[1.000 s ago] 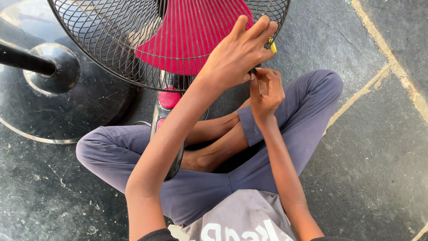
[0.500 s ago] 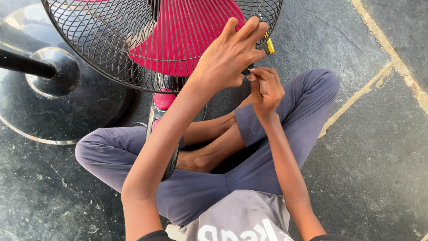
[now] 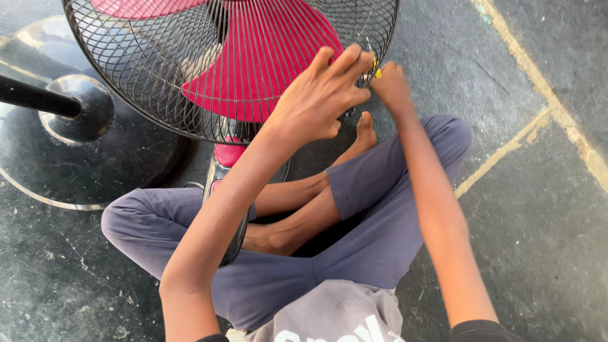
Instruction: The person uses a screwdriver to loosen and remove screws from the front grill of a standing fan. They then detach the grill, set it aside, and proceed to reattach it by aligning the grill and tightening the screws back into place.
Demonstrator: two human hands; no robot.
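The fan guard is formed of thin black wire with a slight sheen, and behind it red blades of smooth, ribbed plastic are seen. Left of the guard, the round base is finished in glossy, mirror-like metal. Below the guard, soft matt cloth is shown by the grey-blue trousers. The dark stone floor is rough and speckled.

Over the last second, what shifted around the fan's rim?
The right hand rose from just below the left hand to the guard rim, beside the small yellow tool. The left hand stayed spread on the wire guard. Red blades, round base and crossed legs look unchanged.
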